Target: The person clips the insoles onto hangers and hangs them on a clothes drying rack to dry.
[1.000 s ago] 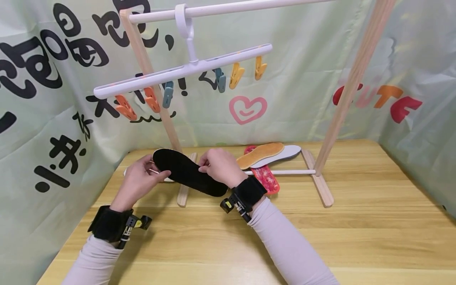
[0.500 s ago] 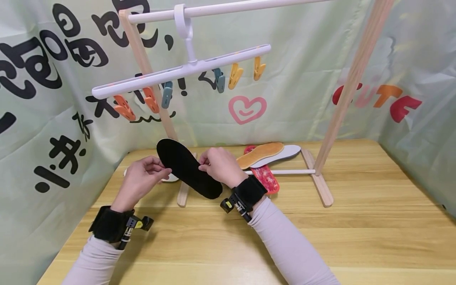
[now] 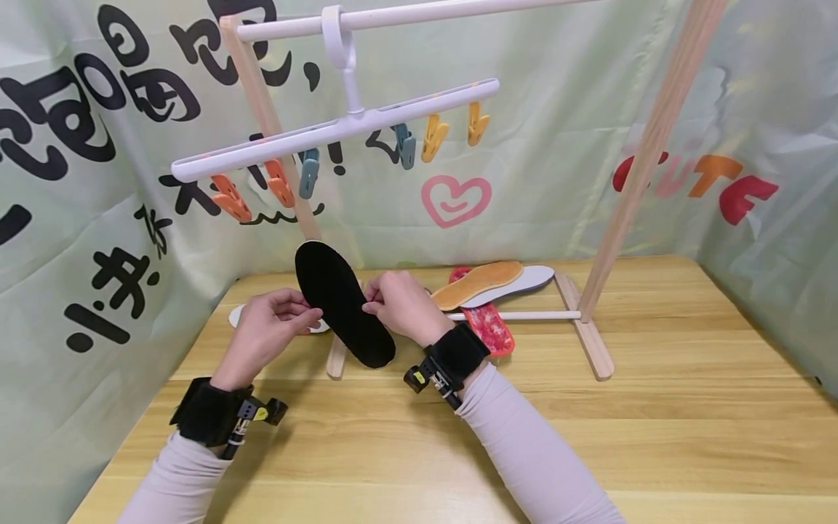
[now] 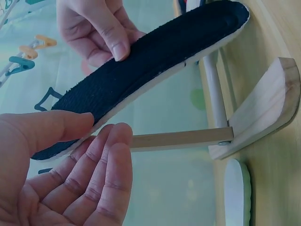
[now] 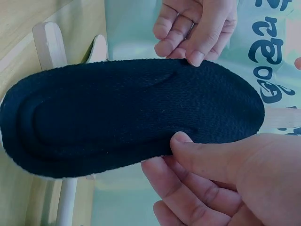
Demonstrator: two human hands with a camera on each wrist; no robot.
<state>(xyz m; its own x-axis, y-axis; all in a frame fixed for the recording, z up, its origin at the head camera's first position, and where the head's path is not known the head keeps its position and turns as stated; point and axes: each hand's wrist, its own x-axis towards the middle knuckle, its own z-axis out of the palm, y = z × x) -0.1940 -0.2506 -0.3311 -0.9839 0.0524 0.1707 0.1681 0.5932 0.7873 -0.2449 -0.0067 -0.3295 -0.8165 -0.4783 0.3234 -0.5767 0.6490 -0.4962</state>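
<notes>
In the head view a black insole (image 3: 343, 306) is held up at a slant over the table. My right hand (image 3: 409, 309) pinches its right edge, thumb on the black face and fingers behind. At the opposite edge is my left hand (image 3: 268, 327), its thumb tip against the rim and fingers curled close by. The left wrist view shows the left thumb (image 4: 70, 125) over the black face and the insole's pale side. In the right wrist view the insole (image 5: 108, 117) faces the camera, with a moulded heel end.
Above hangs a white hanger (image 3: 356, 125) with orange, blue and yellow clips, on a wooden rack (image 3: 622, 218). Right of the hands lie an orange insole (image 3: 481, 282), a white one (image 3: 511, 285) and a red patterned one (image 3: 487, 331). Another white insole (image 3: 236, 316) is partly hidden behind the left hand.
The black insole has turned clockwise to a steeper slant, its upper end rising and its lower end swinging left. My left hand has shifted slightly right; the right hand stays nearly in place.
</notes>
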